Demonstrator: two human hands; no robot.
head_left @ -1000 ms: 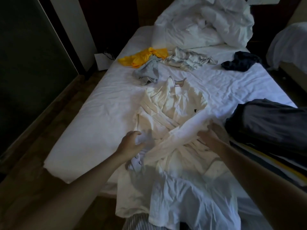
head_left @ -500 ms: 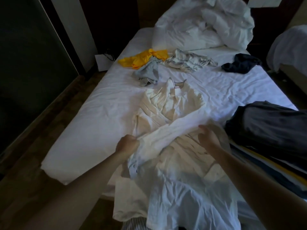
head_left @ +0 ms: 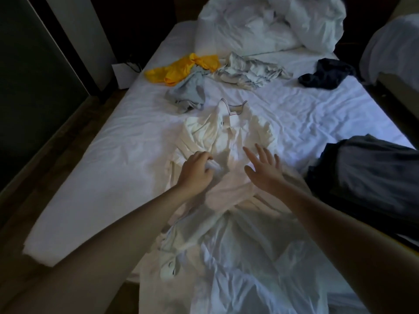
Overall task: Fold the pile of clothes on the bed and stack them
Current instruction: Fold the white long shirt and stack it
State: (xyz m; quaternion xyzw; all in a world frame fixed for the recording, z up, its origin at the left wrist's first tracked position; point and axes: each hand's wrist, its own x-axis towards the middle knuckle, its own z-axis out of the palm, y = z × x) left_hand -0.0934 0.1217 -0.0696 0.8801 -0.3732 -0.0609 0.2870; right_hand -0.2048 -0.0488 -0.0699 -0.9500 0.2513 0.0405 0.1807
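Observation:
A white button shirt [head_left: 229, 137] lies spread along the middle of the bed [head_left: 108, 159], collar at the far end, its lower part hanging over the near edge. My left hand [head_left: 196, 172] pinches a fold of the shirt's sleeve over the chest. My right hand [head_left: 264, 169] hovers flat over the shirt, fingers spread, holding nothing. Unfolded clothes lie farther up: a yellow garment [head_left: 181, 68], a grey one [head_left: 188, 92], a pale striped one [head_left: 249, 72] and a dark navy one [head_left: 326, 73].
A stack of dark and striped folded clothes [head_left: 367, 177] sits at the right edge of the bed. A bunched white duvet and pillows [head_left: 267, 23] fill the head end. Wooden floor and a dark wall run along the left; another bed stands at far right.
Both hands moved up the shirt toward the collar, carrying the sleeve across the chest. My right hand let go of the fabric and opened flat.

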